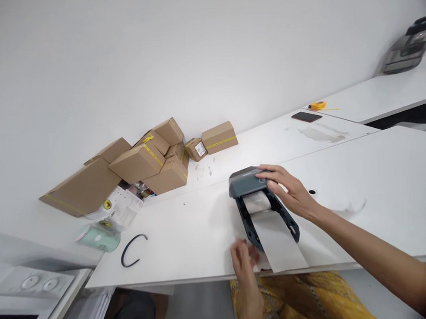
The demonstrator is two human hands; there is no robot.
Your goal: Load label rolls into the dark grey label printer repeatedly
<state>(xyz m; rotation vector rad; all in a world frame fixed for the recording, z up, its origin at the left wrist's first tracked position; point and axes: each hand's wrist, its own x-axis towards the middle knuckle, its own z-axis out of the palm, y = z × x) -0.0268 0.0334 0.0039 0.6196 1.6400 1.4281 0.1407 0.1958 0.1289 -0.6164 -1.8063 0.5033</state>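
Observation:
A dark grey label printer (249,182) stands on the white table, its lid raised at the far end. Inside lies a white paper roll (257,202), and a wide strip of label paper (280,241) runs from it over the front to the table edge. My right hand (287,189) grips the right corner of the lid, fingers over the top and thumb at the near edge. Beside the printer's front left corner is my left hand (243,259), fingers bent but apart, slightly blurred. Whether it touches the casing is unclear.
Cardboard boxes (139,162) are piled at the back left. Nearer are plastic-wrapped packets (119,208), a mint-green canister (99,237) and a dark curved band (124,252). A phone (306,117), a yellow tape measure (317,106) and a transparent container (406,52) lie at the right.

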